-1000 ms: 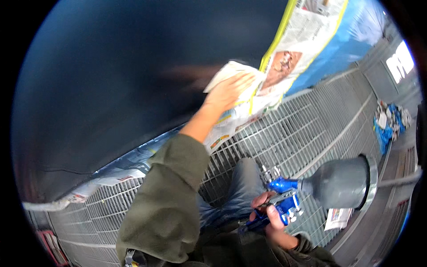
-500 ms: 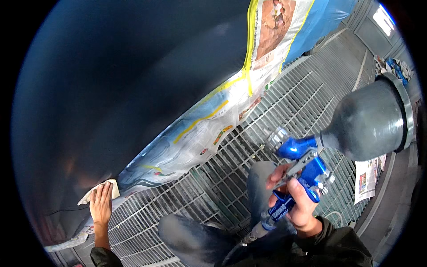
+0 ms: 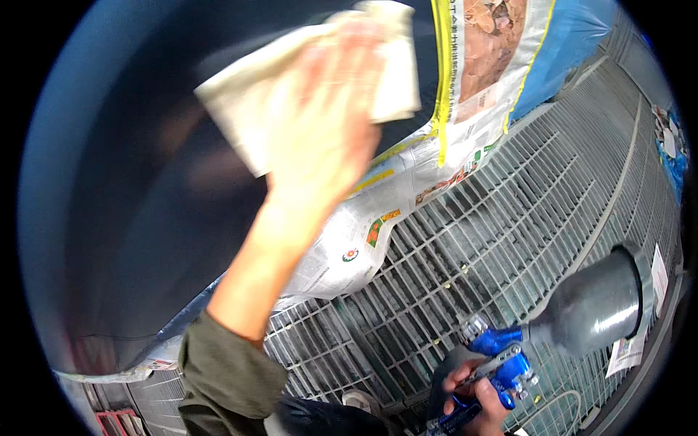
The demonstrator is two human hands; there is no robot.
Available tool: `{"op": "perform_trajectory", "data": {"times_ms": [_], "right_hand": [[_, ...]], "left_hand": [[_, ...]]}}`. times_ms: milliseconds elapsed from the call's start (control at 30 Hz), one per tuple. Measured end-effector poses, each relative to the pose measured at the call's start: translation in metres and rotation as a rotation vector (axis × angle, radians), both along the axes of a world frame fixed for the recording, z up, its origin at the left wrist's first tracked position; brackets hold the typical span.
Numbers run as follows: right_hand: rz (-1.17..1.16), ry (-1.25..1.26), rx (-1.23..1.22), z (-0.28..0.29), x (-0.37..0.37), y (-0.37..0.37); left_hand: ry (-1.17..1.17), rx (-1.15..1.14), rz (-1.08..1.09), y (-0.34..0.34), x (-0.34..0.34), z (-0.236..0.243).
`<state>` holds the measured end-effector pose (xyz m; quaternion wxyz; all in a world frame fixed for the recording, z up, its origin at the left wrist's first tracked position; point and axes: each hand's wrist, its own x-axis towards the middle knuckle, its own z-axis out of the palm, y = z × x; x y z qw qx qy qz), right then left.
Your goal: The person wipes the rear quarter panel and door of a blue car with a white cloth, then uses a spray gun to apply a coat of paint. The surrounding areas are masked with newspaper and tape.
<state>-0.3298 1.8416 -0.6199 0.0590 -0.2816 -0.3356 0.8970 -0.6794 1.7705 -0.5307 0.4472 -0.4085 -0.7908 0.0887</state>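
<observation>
My left hand (image 3: 327,138) presses a pale folded cloth (image 3: 305,73) flat against a large dark blue glossy panel (image 3: 131,182). The hand is blurred. My right hand (image 3: 476,396) grips the handle of a blue spray gun (image 3: 498,363) low at the right, over the floor grating. A grey paint cup (image 3: 592,305) sticks out from the top of the gun toward the right.
Masking newspaper with yellow tape (image 3: 407,189) covers the panel's lower edge and right side. A metal floor grating (image 3: 509,218) runs under me. Scraps of paper (image 3: 629,352) lie on the grating at the right, and blue plastic sheeting (image 3: 574,43) hangs at the upper right.
My left hand with the cloth has swept from the panel's lower left up to its upper middle. The spray gun has dropped lower in view, still in my right hand.
</observation>
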Motion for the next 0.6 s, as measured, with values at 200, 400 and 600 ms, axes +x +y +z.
{"op": "perform_trajectory", "data": {"times_ms": [200, 400, 600], "right_hand": [[0.017, -0.004, 0.056, -0.009, 0.007, 0.0], [0.122, -0.034, 0.02, -0.018, 0.018, -0.01], [-0.005, -0.164, 0.1, 0.025, 0.007, -0.031]], "left_hand": [[-0.051, -0.409, -0.099, 0.004, -0.007, -0.074], [-0.224, -0.799, 0.073, -0.157, 0.029, -0.073], [-0.431, -0.635, 0.346, -0.35, 0.085, -0.057]]}}
